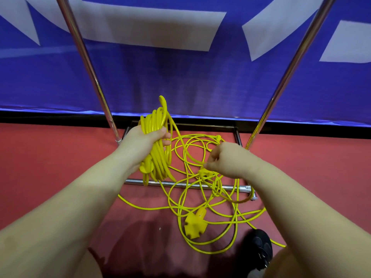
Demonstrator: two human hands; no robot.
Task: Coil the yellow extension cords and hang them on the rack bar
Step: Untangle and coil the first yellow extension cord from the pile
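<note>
Left hand (144, 143) has its fingers closed around a coiled bundle (156, 149) of yellow cord; right hand (226, 159) pinches a strand running from it. Below the fingers, loose cord (200, 197) and a socket block (195, 223) tangle across the rack's base bar (188, 185) on the red floor (50, 167). Rack poles (88, 63) flank both hands, with a blue banner (180, 81) beyond.

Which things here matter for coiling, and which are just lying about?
Job: coiled bundle in left hand; strand pinched by right hand; loose cord; outlet block; rack posts.
Lying about: blue banner; black shoe.

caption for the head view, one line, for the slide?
Left hand grips a yellow coil while right hand pinches loose cord tangled on the floor by the rack base.
</note>
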